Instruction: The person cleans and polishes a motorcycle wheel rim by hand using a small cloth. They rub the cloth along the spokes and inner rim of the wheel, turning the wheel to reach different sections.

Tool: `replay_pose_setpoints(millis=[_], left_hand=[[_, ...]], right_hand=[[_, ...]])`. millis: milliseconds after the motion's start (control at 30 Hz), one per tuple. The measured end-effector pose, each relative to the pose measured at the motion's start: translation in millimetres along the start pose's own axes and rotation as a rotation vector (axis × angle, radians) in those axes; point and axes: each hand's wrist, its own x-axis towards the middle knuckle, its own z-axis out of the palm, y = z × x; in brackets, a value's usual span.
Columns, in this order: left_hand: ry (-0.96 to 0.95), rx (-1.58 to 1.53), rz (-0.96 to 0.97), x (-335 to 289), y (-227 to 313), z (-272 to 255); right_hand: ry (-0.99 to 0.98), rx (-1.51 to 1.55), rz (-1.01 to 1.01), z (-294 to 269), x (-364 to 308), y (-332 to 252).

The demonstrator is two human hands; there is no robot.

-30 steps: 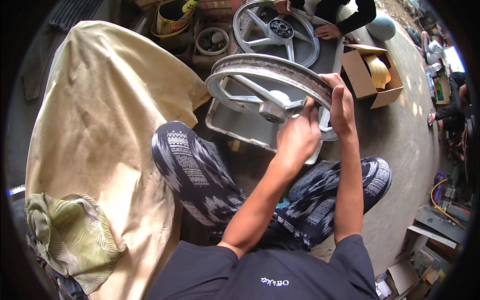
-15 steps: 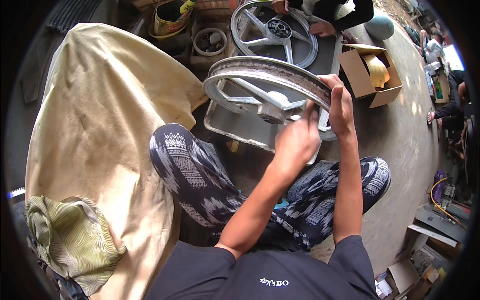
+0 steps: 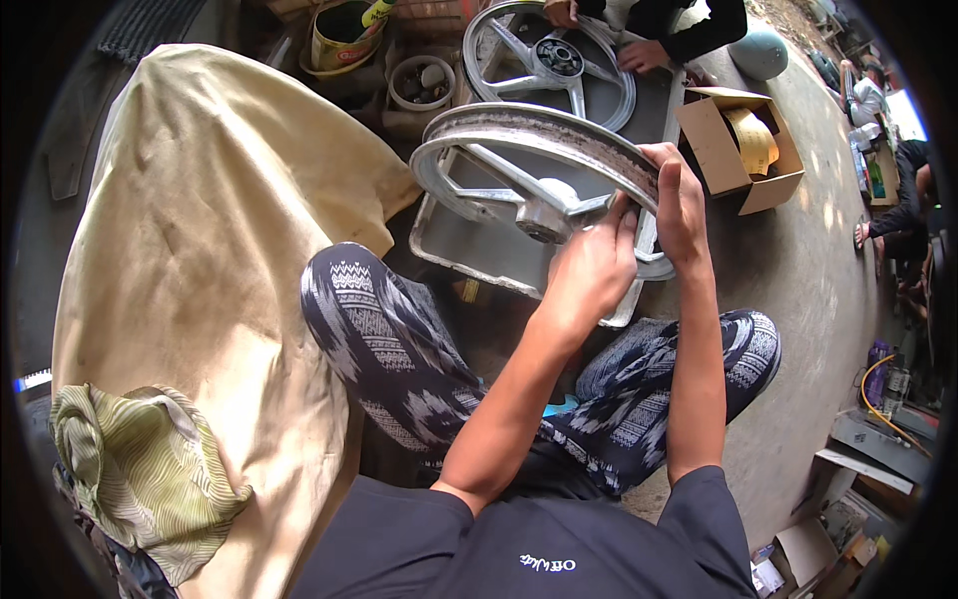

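A worn silver alloy motorcycle wheel (image 3: pixel 544 222) stands tilted in front of me, its rim scuffed and dirty, over a shallow grey tray (image 3: pixel 469 265). My right hand (image 3: pixel 681 210) grips the rim at its right side, thumb up. Inside the wheel, my left hand (image 3: pixel 597 262) has its fingers pressed together against a spoke near the rim. Whatever lies under those fingertips, if anything, is hidden. Beyond it, a co-worker's hands (image 3: pixel 644 56) touch a second silver wheel (image 3: pixel 577 100) at the tray's far end.
A tan cloth cover (image 3: pixel 200 220) drapes over something at left, with a green striped cloth (image 3: pixel 150 479) on it. An opened cardboard box (image 3: pixel 714 150) holding a yellow roll (image 3: pixel 750 142) stands right of the tray. Two buckets, one yellow (image 3: pixel 334 50) and one whitish (image 3: pixel 420 84), sit far left.
My left hand has shifted slightly along the spoke, and the wheel's far edge has tilted up a little. The right hand keeps its hold on the rim.
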Motion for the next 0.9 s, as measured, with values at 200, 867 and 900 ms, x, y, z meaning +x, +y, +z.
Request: replay_pose_setpoints(millis=[200,867,900], left_hand=[[-0.059,0.007,-0.05,4.6,1.0,-5.0],[0.033,-0.038,-0.013,3.4,-1.3,1.6],[0.036,-0.043,0.002,7.0,0.3,1.5]], right_hand=[[-0.006,0.004,-0.021,0.1,1.7,-0.2],[0.01,-0.001,0.017,-1.5,5.8,2.5],[0.002,0.009,0.036,-3.0,8.7,3.3]])
